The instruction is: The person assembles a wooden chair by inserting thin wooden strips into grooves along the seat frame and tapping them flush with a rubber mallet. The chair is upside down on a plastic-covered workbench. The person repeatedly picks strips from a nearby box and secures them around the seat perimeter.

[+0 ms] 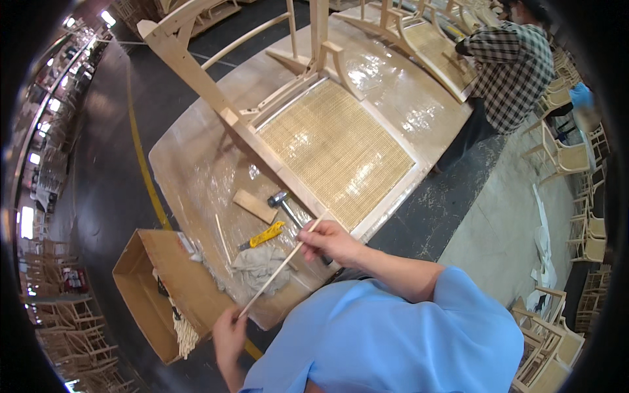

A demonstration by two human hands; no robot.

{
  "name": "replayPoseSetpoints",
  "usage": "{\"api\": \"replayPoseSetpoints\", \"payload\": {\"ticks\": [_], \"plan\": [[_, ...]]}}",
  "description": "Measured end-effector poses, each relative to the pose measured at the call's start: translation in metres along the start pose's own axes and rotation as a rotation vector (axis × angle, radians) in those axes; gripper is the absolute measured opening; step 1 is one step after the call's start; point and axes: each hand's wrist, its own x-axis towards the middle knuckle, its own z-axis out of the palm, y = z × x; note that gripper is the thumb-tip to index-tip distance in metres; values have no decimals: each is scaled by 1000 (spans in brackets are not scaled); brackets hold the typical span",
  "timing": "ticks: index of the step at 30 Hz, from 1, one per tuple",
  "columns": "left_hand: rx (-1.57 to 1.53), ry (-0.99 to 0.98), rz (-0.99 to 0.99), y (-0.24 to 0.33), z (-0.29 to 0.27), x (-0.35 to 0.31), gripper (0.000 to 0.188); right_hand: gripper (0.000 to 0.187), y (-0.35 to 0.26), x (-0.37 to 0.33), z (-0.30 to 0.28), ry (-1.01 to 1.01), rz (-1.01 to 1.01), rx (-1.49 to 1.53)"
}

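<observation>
Because the thin cane strip is pinched only at its ends by the left hand and right hand, it could be snapped if bent.

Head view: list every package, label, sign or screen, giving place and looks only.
Cardboard box: open, brown, lower left beside the table's edge, near the left hand; pale cord bundle hangs over its rim.
Both hands, with the right hand, hold a thin wooden strip.
No clear labels, signs or screens; the far left background is too blurred to tell.
</observation>
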Motion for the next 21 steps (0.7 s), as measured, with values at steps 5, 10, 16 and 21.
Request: {"api": "replayPoseSetpoints", "payload": {"ticks": [5, 10, 16, 21], "plan": [[-174, -265, 107, 63, 92, 70, 23, 21, 33, 4, 1, -11, 14, -89], [-157, 114, 199, 47, 113, 87, 21, 25, 42, 62, -7, -22, -78, -348], [-329, 279, 71, 6, 102, 64, 21, 17, 20, 140, 11, 126, -347, -1475], [-348, 370, 3, 3, 87, 39, 24, 32, 50, 140, 8, 226, -225, -1665]]}}
